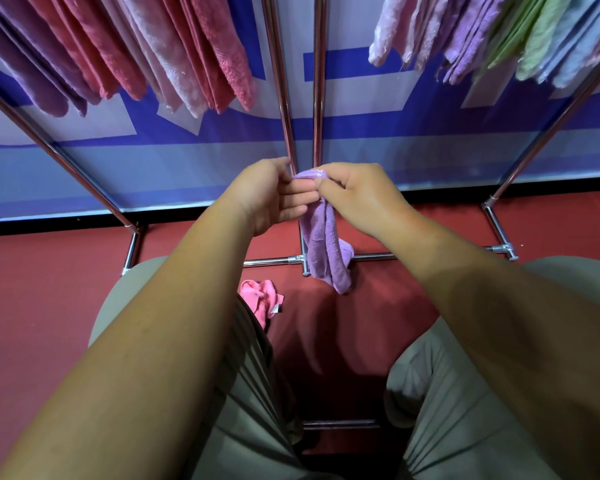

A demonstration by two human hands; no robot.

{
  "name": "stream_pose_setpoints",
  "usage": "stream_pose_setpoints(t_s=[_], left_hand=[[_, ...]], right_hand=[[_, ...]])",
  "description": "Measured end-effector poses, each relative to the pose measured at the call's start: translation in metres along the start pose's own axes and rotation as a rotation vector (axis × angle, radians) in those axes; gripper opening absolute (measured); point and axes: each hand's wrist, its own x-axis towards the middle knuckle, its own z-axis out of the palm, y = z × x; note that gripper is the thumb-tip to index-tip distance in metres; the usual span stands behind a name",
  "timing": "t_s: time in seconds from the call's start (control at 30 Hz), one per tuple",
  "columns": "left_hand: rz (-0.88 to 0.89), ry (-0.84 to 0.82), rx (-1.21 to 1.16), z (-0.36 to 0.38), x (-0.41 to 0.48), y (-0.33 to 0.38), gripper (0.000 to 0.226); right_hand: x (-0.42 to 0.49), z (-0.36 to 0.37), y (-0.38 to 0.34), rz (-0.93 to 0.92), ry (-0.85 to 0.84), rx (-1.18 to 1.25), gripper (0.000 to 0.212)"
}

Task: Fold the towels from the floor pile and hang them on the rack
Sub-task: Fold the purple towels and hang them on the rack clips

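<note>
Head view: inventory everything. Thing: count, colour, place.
lilac towel: one, lilac, held up, centre
pink towel: one, pink, crumpled on floor
left hung towels: several, purple, red, pink, top left
right hung towels: several, pink, lilac, green, blue, top right
rack: count unclear, chrome, centre
floor: one, red, underfoot
banner: one, blue-white, behind rack
trousers: one, beige, bottom
left hand: one, pinching towel top
right hand: one, gripping towel top

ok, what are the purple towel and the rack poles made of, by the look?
Purple towel: soft pile fabric, probably terry or microfibre; matte, fuzzy surface, hangs limp and creased.
Rack poles: metal tube, likely chromed or polished steel; bright, mirror-like streaks along them.
</note>
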Motion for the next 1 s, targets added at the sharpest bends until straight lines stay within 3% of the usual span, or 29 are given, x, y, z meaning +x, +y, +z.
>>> stream_pose_setpoints(t_s=[0.1,0.27,0.33,0.57,0.77,0.87,1.0], left_hand=[[0.136,-0.009,0.222,0.001,0.002,-0.006,0.050],[0.296,0.095,0.590,-0.008,-0.008,-0.026,0.005],[0.345,0.161,0.655,-0.014,-0.011,-0.025,0.012],[0.525,0.051,0.377,-0.020,-0.054,0.028,0.004],[0.703,0.069,0.182,0.010,-0.110,0.110,0.009],[0.794,0.120,0.161,0.020,-0.142,0.148,0.021],[0.869,0.125,0.116,0.027,-0.179,0.189,0.024]], right_hand=[[-0.005,-0.004,-0.009,0.040,0.096,-0.022,0.023],[-0.019,-0.017,-0.024,0.064,0.212,0.058,0.041],[-0.025,-0.025,-0.029,0.089,0.232,0.051,0.041],[-0.029,-0.082,-0.072,0.155,0.324,0.102,0.035],[-0.009,-0.136,-0.134,0.125,0.377,0.512,0.037],[-0.006,-0.162,-0.173,0.030,0.428,0.474,0.024],[-0.014,-0.191,-0.218,-0.065,0.515,0.258,0.025]])
